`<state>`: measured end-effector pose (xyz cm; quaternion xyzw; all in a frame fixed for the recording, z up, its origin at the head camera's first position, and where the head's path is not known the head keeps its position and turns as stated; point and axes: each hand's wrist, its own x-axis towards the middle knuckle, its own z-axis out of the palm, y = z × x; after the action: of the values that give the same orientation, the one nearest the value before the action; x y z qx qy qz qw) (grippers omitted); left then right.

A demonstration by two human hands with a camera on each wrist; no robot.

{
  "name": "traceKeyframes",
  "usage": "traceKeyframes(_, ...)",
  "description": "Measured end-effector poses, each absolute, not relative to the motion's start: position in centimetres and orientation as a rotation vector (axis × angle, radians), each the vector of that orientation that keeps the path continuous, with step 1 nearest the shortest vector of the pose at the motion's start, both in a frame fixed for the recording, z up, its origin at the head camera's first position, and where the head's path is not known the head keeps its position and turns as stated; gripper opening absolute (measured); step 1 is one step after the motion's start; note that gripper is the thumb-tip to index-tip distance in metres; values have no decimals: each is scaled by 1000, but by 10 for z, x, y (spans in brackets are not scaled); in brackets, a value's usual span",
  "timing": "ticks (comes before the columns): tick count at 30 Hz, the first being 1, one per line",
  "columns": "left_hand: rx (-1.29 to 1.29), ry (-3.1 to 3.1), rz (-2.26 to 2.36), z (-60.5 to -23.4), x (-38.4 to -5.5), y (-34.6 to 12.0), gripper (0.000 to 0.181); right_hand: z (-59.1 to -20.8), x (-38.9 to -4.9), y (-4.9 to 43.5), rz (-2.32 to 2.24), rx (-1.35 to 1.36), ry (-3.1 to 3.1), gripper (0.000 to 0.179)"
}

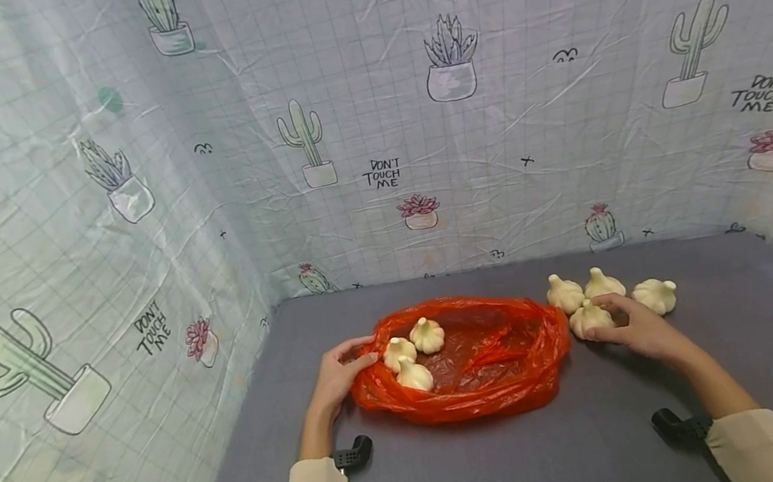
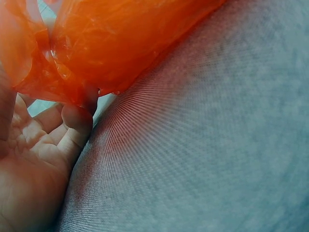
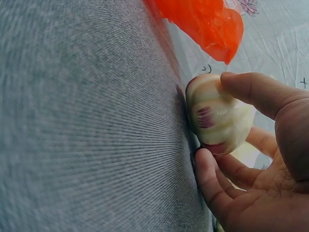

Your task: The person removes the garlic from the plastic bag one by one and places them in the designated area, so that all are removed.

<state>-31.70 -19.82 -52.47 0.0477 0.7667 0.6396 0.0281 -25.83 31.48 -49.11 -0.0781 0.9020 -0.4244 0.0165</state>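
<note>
A red plastic bag [image 1: 458,406] lies spread wide on the table, its rim rolled into an oval. Three garlic bulbs [image 1: 428,335] sit in its left end. My left hand [image 1: 336,377] pinches the bag's left rim, thumb over the edge; in the left wrist view the orange-looking plastic [image 2: 120,43] hides some fingertips. Just right of the bag, my right hand [image 1: 636,328] holds a garlic bulb [image 1: 589,318] between thumb and fingers. Seen from the right wrist, this purple-streaked bulb [image 3: 217,116] is at the table surface; whether it touches is unclear.
Three more garlic bulbs stand around the right hand: two behind it, including the left one [image 1: 565,293], and another [image 1: 656,297] to its right. Grey cloth covers the table [image 1: 498,468]. A cactus-print curtain [image 1: 368,126] hangs along the back and left.
</note>
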Motion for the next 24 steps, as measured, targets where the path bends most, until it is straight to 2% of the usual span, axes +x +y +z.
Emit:
traceKeyframes(12,149,2358,1978,-526,-318,-199,37,-485,-257,321,-1370,-337,2757,62)
traceKeyframes(24,154,2336,1998,-524,-319,-199,38,-444,-245,315,-1245,-316,2935,63)
